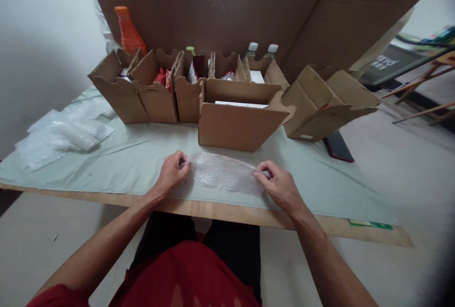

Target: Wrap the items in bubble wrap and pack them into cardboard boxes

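A clear bubble wrap sheet stretches between my two hands, just above the green cloth near the table's front edge. My left hand pinches its left end between thumb and fingers. At the opposite end, my right hand grips the upper right corner in the same way. Behind the sheet stands a wide cardboard box with a flat white item showing inside. Whether the sheet touches the cloth, I cannot tell.
More bubble wrap lies in a heap at the left. Several cardboard bins line the back, with an orange bottle behind them. On the right, another cardboard box stands by a dark phone-like slab.
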Available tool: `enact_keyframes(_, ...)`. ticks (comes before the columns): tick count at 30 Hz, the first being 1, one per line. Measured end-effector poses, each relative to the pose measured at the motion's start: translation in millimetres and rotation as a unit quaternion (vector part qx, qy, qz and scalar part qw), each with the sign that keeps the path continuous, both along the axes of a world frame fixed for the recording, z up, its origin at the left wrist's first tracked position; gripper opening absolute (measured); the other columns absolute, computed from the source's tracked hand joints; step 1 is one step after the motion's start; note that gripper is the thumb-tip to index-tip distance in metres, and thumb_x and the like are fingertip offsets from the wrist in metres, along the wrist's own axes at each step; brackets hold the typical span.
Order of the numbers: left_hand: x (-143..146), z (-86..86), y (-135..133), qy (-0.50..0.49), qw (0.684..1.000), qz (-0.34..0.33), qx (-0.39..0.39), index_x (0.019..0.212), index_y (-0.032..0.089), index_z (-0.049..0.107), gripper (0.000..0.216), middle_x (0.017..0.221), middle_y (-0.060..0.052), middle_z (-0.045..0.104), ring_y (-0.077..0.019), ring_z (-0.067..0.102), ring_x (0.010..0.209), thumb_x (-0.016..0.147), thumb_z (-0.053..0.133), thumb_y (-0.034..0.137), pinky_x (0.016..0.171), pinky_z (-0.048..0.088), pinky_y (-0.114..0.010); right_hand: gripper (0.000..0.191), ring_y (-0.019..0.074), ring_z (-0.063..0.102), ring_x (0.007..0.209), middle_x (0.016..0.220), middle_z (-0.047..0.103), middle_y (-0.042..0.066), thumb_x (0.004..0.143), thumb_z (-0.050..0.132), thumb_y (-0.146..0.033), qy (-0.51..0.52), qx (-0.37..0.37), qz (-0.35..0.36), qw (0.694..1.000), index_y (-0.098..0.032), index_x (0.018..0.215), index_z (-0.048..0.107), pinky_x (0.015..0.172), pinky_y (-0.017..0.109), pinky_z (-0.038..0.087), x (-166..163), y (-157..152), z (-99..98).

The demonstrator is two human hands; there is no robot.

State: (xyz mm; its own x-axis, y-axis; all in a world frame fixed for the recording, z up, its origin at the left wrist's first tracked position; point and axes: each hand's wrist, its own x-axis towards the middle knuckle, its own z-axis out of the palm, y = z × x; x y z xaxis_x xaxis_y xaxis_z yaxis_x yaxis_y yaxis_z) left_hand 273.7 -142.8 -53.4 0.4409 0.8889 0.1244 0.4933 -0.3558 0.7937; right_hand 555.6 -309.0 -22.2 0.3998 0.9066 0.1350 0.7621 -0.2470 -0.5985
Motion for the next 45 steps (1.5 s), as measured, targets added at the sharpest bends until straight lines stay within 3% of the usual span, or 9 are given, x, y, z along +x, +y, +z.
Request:
enact_keyframes(6, -36.6, 41.9, 56.9, -0.086, 0.993, -0.030, -0.078, 0.147, 0.015, 0.045, 0.078, 0.082, 0.000, 0.061, -0.0179, 0.059, 0.073, 0.076, 0.072, 0.032, 0.072, 0.047, -0.031, 0.062, 0.0132, 0.052, 0.062, 0.074, 0.055, -0.005, 0.089, 0.062, -0.034, 0.272, 0.018, 0.050, 0.961, -0.022, 0.148, 0.049, 0.062, 0.026, 0.044, -80.1, -15.4, 3.2)
enact_keyframes(13, -4.0, 58.3, 106.2, 0.040, 0.997, -0.045, 0.056, 0.129, 0.017, 0.065, 0.062, 0.110, -0.012, 0.069, -0.0353, 0.060, 0.115, 0.068, 0.069, 0.009, 0.108, 0.040, -0.052, 0.065, 0.0154, 0.053, 0.056, 0.065, 0.054, -0.005, 0.090, 0.059, -0.029, 0.328, -0.025, 0.095, 0.940, -0.029, 0.154, 0.049, 0.060, 0.029, 0.050, -169.0, 7.3, -23.5)
enact_keyframes(17, -25.9, 44.7, 64.2, 0.035, 0.993, -0.072, 0.086, 0.126, 0.018, 0.068, 0.052, 0.135, -0.014, 0.065, -0.0360, 0.048, 0.136, 0.075, 0.064, 0.010, 0.120, 0.030, -0.055, 0.035, 0.0180, 0.062, 0.057, 0.066, 0.065, 0.000, 0.090, 0.062, -0.036, 0.344, -0.071, 0.103, 0.930, -0.022, 0.118, 0.076, 0.058, 0.032, 0.051, -166.1, 15.7, -21.4)
enact_keyframes(22, -92.3, 24.2, -30.8, -0.023, 0.963, -0.257, 0.077, 0.134, 0.026, 0.065, 0.054, 0.139, -0.013, 0.066, -0.0376, 0.049, 0.141, 0.083, 0.077, 0.035, 0.116, 0.039, -0.058, 0.046, 0.0195, 0.070, 0.067, 0.071, 0.072, 0.004, 0.090, 0.063, -0.052, 0.463, -0.126, 0.100, 0.872, -0.016, 0.118, 0.072, 0.048, 0.024, 0.046, -156.0, 18.7, -12.0)
enact_keyframes(26, -99.9, 0.0, -71.5, 0.007, 0.963, -0.223, 0.149, 0.136, 0.022, 0.063, 0.056, 0.138, -0.018, 0.066, -0.0380, 0.057, 0.133, 0.082, 0.078, 0.029, 0.114, 0.040, -0.060, 0.050, 0.0173, 0.068, 0.066, 0.075, 0.074, 0.007, 0.091, 0.060, -0.057, 0.508, -0.114, 0.120, 0.845, -0.015, 0.116, 0.070, 0.050, 0.024, 0.045, -156.5, 20.1, -10.2)
enact_keyframes(31, -82.3, -12.2, -66.4, -0.042, 0.975, -0.112, 0.189, 0.106, 0.020, 0.071, 0.029, 0.099, -0.009, 0.078, -0.0246, 0.072, 0.098, 0.090, 0.052, 0.005, 0.089, 0.055, -0.043, 0.042, 0.0148, 0.061, 0.067, 0.091, 0.069, 0.005, 0.090, 0.062, -0.039, 0.391, -0.051, 0.126, 0.910, -0.021, 0.127, 0.065, 0.060, 0.028, 0.050, -149.9, 10.3, -5.5)
enact_keyframes(35, -79.3, -3.9, -58.4, -0.041, 0.989, -0.084, 0.118, 0.096, 0.021, 0.072, 0.020, 0.088, -0.005, 0.076, -0.0212, 0.070, 0.085, 0.091, 0.055, 0.012, 0.083, 0.055, -0.038, 0.050, 0.0232, 0.064, 0.105, 0.126, 0.067, 0.009, 0.079, 0.067, -0.023, 0.208, 0.046, 0.165, 0.963, -0.026, 0.129, 0.067, 0.080, 0.034, 0.054, -149.5, 15.5, -3.1)
enact_keyframes(40, -75.0, -2.4, -54.6, -0.041, 0.995, -0.036, 0.078, 0.104, 0.019, 0.072, 0.020, 0.088, -0.005, 0.076, -0.0187, 0.068, 0.077, 0.089, 0.058, 0.018, 0.075, 0.055, -0.033, 0.034, 0.0159, 0.058, 0.064, 0.068, 0.062, -0.002, 0.088, 0.061, -0.032, 0.226, 0.026, 0.133, 0.965, -0.019, 0.118, 0.071, 0.066, 0.030, 0.049, -158.6, 50.7, -22.9)
enact_keyframes(45, -70.4, -6.5, -52.7, -0.040, 0.999, 0.021, 0.031, 0.127, 0.016, 0.066, 0.039, 0.072, 0.002, 0.066, -0.0133, 0.056, 0.059, 0.090, 0.059, 0.023, 0.066, 0.052, -0.028, 0.037, 0.0144, 0.057, 0.061, 0.075, 0.064, -0.001, 0.091, 0.064, -0.036, 0.197, 0.068, 0.086, 0.974, -0.016, 0.123, 0.067, 0.062, 0.029, 0.049, -157.9, 53.2, -33.9)
